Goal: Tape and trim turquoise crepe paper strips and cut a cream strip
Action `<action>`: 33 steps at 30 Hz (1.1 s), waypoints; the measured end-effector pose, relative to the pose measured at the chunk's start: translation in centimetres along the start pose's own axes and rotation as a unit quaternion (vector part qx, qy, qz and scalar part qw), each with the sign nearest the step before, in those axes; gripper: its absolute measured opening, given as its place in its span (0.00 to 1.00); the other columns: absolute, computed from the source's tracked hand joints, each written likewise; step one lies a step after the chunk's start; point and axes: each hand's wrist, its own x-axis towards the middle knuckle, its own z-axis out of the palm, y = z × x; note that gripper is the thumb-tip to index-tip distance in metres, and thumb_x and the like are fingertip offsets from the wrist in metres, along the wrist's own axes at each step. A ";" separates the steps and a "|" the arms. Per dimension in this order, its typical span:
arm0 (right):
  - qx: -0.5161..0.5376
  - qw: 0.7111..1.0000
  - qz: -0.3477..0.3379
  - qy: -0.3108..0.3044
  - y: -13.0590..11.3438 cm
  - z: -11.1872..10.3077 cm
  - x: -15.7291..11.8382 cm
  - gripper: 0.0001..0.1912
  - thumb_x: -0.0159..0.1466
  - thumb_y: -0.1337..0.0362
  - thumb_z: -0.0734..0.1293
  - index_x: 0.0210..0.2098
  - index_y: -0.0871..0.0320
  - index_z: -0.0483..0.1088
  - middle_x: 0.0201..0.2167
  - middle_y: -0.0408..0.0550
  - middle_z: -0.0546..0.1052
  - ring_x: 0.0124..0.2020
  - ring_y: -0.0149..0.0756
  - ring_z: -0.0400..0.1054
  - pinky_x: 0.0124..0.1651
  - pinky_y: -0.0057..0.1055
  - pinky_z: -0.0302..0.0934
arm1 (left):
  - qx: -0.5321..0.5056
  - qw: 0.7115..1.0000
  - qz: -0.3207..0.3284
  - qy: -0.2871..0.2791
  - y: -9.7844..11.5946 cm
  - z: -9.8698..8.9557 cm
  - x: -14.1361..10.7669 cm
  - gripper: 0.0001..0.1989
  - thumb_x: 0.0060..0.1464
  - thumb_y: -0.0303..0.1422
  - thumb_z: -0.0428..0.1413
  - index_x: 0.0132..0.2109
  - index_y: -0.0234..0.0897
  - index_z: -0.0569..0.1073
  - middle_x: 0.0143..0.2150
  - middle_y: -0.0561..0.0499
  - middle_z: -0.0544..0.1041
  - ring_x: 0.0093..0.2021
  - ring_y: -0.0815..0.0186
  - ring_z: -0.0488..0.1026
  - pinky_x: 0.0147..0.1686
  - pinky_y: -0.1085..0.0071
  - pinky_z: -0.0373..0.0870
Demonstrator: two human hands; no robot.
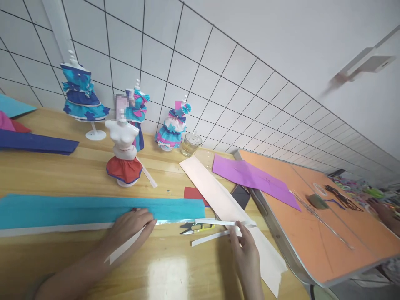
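A long teal sheet (78, 210) lies across the wooden table, with a white strip (56, 228) along its near edge. Over that edge, my left hand (133, 229) has its fingers pressed together, and a pale strip hangs from it across the wrist. My right hand (245, 246) pinches a narrow white strip (215, 222) near the sheet's right end; a second white strip (208, 238) reaches left from beside the same fingers. Between the hands lie small yellow-handled snips (196, 228), partly beneath the upper strip. A cream sheet (212, 187) runs diagonally behind and under my right hand.
Several mannequins in paper dresses, one with a red skirt (124, 168), stand at the back beside a glass (190, 144). A purple sheet (250, 177) overlaps the orange table (331, 241) at right. A dark phone (240, 196) and red paper (195, 193) lie near the cream sheet.
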 end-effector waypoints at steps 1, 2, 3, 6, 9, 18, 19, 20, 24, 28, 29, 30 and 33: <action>-0.006 1.000 0.005 0.006 0.2 -0.5 0.3 0.34 0.57 0.44 0.60 0.53 0.63 0.64 0.50 0.57 0.71 0.33 0.40 0.70 0.31 0.33 0.64 | 0.000 1.000 0.000 -0.002 0.0 0.0 0.0 0.18 0.59 0.34 0.35 0.28 0.40 0.67 0.32 0.52 0.71 0.36 0.63 0.68 0.38 0.67 0.59; -0.012 1.000 0.006 0.009 0.5 -0.9 0.5 0.34 0.57 0.44 0.59 0.53 0.63 0.63 0.48 0.57 0.72 0.32 0.40 0.70 0.30 0.32 0.63 | 0.001 1.000 0.000 -0.003 0.0 0.0 0.0 0.18 0.59 0.34 0.36 0.29 0.40 0.67 0.32 0.52 0.71 0.36 0.63 0.68 0.38 0.67 0.59; -0.022 1.000 0.002 0.009 0.7 -1.4 0.8 0.34 0.57 0.44 0.59 0.53 0.63 0.63 0.46 0.58 0.73 0.32 0.41 0.71 0.29 0.33 0.63 | 0.003 1.000 0.000 -0.002 0.1 0.0 0.0 0.18 0.59 0.34 0.36 0.29 0.40 0.67 0.32 0.52 0.71 0.36 0.63 0.68 0.38 0.67 0.59; -0.100 0.995 -0.018 0.001 0.9 -2.4 0.6 0.30 0.59 0.46 0.58 0.52 0.61 0.65 0.45 0.59 0.72 0.29 0.41 0.70 0.29 0.35 0.63 | 0.004 1.000 0.008 0.014 0.0 0.1 -0.1 0.18 0.59 0.34 0.37 0.28 0.40 0.67 0.31 0.52 0.71 0.35 0.64 0.68 0.36 0.68 0.58; -0.180 0.981 -0.061 0.034 -0.5 -2.1 -1.1 0.24 0.62 0.49 0.56 0.50 0.56 0.66 0.42 0.56 0.70 0.26 0.39 0.69 0.27 0.36 0.61 | -0.006 0.999 0.021 0.032 -0.1 0.2 -0.1 0.18 0.60 0.34 0.37 0.27 0.40 0.66 0.29 0.53 0.70 0.33 0.64 0.68 0.35 0.69 0.58; -0.144 0.910 -0.336 -0.193 -6.8 4.1 -5.2 0.12 0.61 0.71 0.59 0.40 0.57 0.70 0.40 0.52 0.74 0.43 0.45 0.67 0.46 0.42 0.63 | -0.016 0.999 0.024 0.030 -0.1 0.1 -0.2 0.18 0.60 0.34 0.37 0.28 0.39 0.67 0.30 0.53 0.70 0.34 0.64 0.67 0.35 0.68 0.57; -0.158 0.910 -0.331 -0.196 -6.7 4.2 -5.1 0.12 0.60 0.72 0.59 0.39 0.58 0.71 0.39 0.52 0.75 0.42 0.46 0.68 0.44 0.43 0.63 | -0.015 0.999 0.023 0.027 -0.1 0.1 -0.3 0.18 0.60 0.34 0.37 0.28 0.39 0.66 0.30 0.53 0.70 0.34 0.64 0.67 0.36 0.68 0.57; -0.160 0.911 -0.324 -0.200 -6.5 4.2 -5.0 0.11 0.60 0.72 0.59 0.38 0.58 0.71 0.38 0.52 0.75 0.41 0.45 0.69 0.43 0.42 0.63 | -0.013 0.999 0.021 0.023 -0.1 0.0 -0.3 0.18 0.60 0.34 0.37 0.28 0.39 0.66 0.30 0.53 0.70 0.34 0.64 0.67 0.36 0.68 0.57; -0.128 0.927 -0.288 -0.201 -4.4 2.8 -5.0 0.10 0.61 0.71 0.60 0.37 0.55 0.70 0.37 0.47 0.75 0.38 0.39 0.70 0.42 0.34 0.64 | -0.008 1.000 0.017 0.013 0.0 0.0 -0.1 0.18 0.60 0.34 0.37 0.28 0.39 0.66 0.31 0.53 0.70 0.35 0.63 0.67 0.37 0.68 0.58; -0.118 0.943 -0.263 -0.166 -2.3 1.5 -5.1 0.08 0.60 0.65 0.62 0.36 0.53 0.72 0.38 0.48 0.76 0.38 0.41 0.70 0.43 0.37 0.63 | -0.013 0.999 0.022 0.024 -0.1 0.2 -0.1 0.17 0.60 0.34 0.37 0.28 0.39 0.66 0.30 0.53 0.70 0.34 0.63 0.67 0.36 0.68 0.57; -0.112 0.949 -0.255 -0.151 -2.2 1.4 -5.0 0.08 0.60 0.64 0.62 0.37 0.53 0.72 0.38 0.48 0.75 0.40 0.43 0.69 0.44 0.39 0.62 | -0.013 0.999 0.023 0.028 -0.1 0.3 -0.1 0.17 0.60 0.34 0.37 0.28 0.39 0.66 0.30 0.53 0.70 0.34 0.63 0.67 0.36 0.68 0.57; -0.105 0.954 -0.246 -0.139 -2.2 1.3 -4.9 0.08 0.61 0.62 0.62 0.37 0.53 0.72 0.39 0.49 0.75 0.41 0.45 0.68 0.46 0.41 0.61 | -0.013 0.999 0.024 0.033 -0.1 0.4 -0.1 0.17 0.60 0.34 0.37 0.28 0.39 0.66 0.30 0.53 0.70 0.34 0.64 0.67 0.36 0.68 0.57; -0.084 0.965 -0.207 -0.137 -3.0 1.9 -4.4 0.11 0.61 0.58 0.62 0.38 0.54 0.72 0.39 0.51 0.74 0.41 0.45 0.67 0.45 0.43 0.61 | -0.016 0.999 0.023 0.044 -0.2 0.4 -0.2 0.17 0.60 0.33 0.38 0.27 0.39 0.66 0.29 0.53 0.70 0.33 0.64 0.67 0.35 0.69 0.57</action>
